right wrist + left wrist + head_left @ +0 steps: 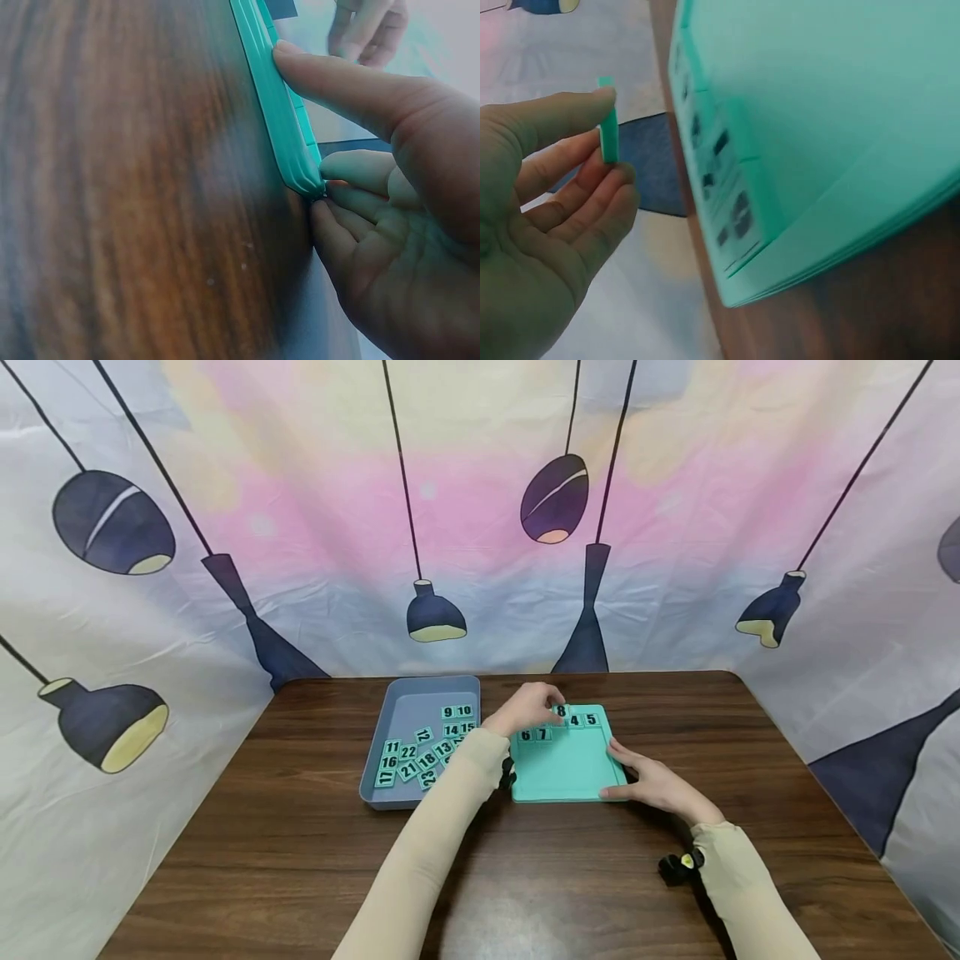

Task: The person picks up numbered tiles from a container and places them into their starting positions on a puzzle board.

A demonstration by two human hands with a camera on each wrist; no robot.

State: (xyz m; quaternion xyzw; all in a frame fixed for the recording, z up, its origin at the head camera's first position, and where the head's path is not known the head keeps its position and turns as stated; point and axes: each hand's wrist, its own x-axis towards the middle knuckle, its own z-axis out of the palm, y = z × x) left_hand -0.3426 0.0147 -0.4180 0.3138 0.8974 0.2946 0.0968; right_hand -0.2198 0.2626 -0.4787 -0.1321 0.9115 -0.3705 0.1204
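My left hand (527,708) pinches a small green number tile (610,139) between thumb and fingers, above the far part of a mint-green board (566,768). In the head view the tile's face shows an 8. Edge-on in the left wrist view, it is apart from the board. Tiles 4 and 5 (591,720) lie in the board's far row, tiles 6 and 7 (542,735) in the row nearer me; the left hand hides some of the far left part. At the board's near right corner, my right hand (660,787) holds the edge between thumb and fingers.
A grey-blue tray (408,702) stands left of the board, with several loose number tiles (408,752) in it at various angles. My left forearm crosses over its right side. Beyond the wooden table (300,860) hangs a cloth printed with lamps (437,614).
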